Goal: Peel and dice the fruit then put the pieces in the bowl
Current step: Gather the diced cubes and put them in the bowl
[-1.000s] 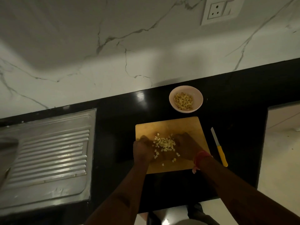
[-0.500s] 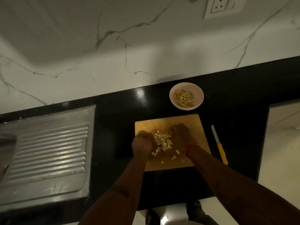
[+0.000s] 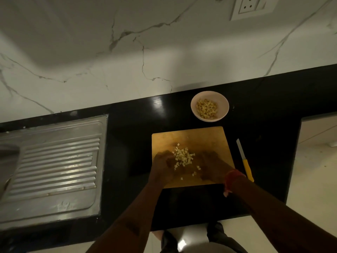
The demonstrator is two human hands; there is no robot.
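A pile of pale diced fruit pieces [image 3: 183, 157] lies on the wooden cutting board [image 3: 200, 136], with a few stray cubes nearer me. My left hand [image 3: 163, 165] rests on the board against the pile's left side. My right hand [image 3: 212, 167] lies on the board to the pile's right, a small gap away, with a red band at its wrist. Both hands are blurred, so the finger pose is unclear. A white bowl [image 3: 224, 110] behind the board holds more diced fruit [image 3: 207, 108].
A yellow-handled knife [image 3: 245, 160] lies on the black counter [image 3: 131, 143] right of the board. A steel sink drainboard [image 3: 52, 167] fills the left. The marble wall [image 3: 127, 52] rises behind, with a socket [image 3: 251, 6] at upper right.
Both hands pushed the pieces inward into a tighter pile; the right hand has since drawn back slightly to the right. The camera view shifted a little.
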